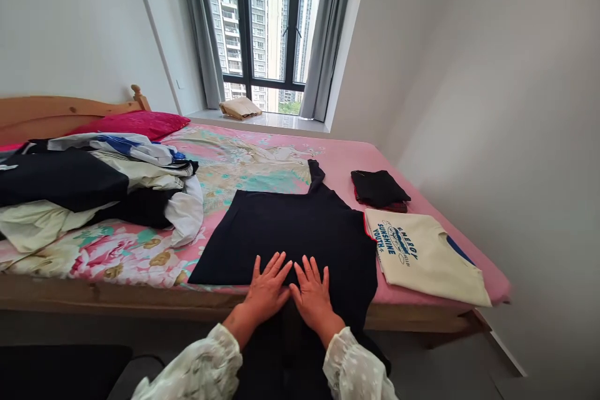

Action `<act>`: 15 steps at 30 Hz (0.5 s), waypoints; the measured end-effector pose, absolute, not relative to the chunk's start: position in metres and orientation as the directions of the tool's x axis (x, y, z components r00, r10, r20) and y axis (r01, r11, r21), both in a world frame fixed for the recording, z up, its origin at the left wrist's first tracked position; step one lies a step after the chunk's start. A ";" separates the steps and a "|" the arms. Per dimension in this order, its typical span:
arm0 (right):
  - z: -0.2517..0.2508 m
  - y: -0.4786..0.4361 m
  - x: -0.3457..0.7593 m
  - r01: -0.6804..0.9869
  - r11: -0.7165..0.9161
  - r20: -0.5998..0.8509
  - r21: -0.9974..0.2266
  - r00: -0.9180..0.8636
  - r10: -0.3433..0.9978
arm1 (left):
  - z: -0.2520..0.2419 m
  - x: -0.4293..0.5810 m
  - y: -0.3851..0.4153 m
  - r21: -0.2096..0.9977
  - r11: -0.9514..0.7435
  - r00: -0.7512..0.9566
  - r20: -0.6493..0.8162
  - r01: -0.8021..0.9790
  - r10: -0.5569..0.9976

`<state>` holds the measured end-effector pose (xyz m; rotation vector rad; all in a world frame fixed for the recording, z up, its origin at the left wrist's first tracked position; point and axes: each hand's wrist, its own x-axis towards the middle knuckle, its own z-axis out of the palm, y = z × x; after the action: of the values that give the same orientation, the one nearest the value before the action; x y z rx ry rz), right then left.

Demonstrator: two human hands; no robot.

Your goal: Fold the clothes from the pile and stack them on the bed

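A dark navy garment (290,231) lies spread flat on the bed near its front edge, part of it hanging over the edge. My left hand (268,287) and my right hand (312,292) rest side by side on its near part, palms down, fingers stretched out and slightly spread. Neither hand holds anything.
A pile of loose clothes (103,184) covers the bed's left side. Right of the garment lie a folded cream printed T-shirt (424,256) and a small folded black item (379,189). A red pillow (135,122) sits by the wooden headboard. A tan bundle (240,107) rests on the windowsill.
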<state>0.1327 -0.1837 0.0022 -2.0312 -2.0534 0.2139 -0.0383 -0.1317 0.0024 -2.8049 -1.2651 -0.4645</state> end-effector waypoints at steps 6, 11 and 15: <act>-0.034 -0.214 0.175 0.978 -0.104 0.023 -0.182 0.110 0.994 | -0.024 -0.119 -0.127 0.086 -0.441 0.401 0.289 0.893 0.869; -0.035 -0.267 0.207 0.926 -0.265 -0.095 -0.269 0.248 0.964 | -0.030 -0.192 -0.131 0.078 -0.366 0.325 0.312 0.927 0.892; -0.049 -0.316 0.217 0.769 -0.368 -0.173 -0.523 0.327 0.929 | -0.033 -0.193 -0.127 0.127 -0.345 0.299 0.285 0.930 0.911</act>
<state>0.2166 -0.3160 -0.0493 -2.2515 -1.5111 0.6431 -0.1927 -0.1275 -0.0331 -2.4808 -1.7609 -0.4764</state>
